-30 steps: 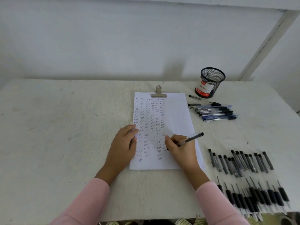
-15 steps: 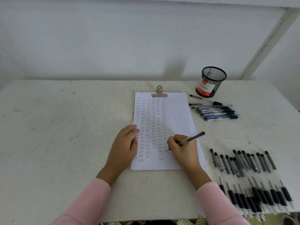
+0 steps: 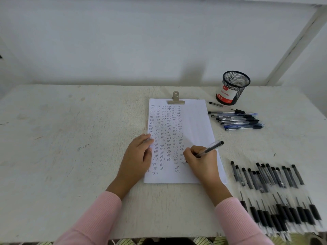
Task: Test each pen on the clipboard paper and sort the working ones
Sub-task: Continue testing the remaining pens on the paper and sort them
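A white sheet of paper (image 3: 194,121) lies under a metal clip (image 3: 175,99), its left part covered with columns of small written marks. My right hand (image 3: 203,161) grips a clear pen with a black end (image 3: 211,148), tip down on the paper near the lower end of the rightmost column. My left hand (image 3: 137,156) rests flat on the paper's left edge, fingers straight. A small group of capped pens (image 3: 237,120) lies right of the paper. Several uncapped black-grip pens (image 3: 276,193) are spread in rows at the near right.
A black mesh pen cup (image 3: 231,88) with a red and white label stands at the back right, one loose pen (image 3: 215,104) beside it. The white table (image 3: 70,147) meets a white wall behind. The table's front edge runs just below my sleeves.
My right hand has shifted slightly while the pen tip stays on the paper. My left hand has not moved on the sheet.
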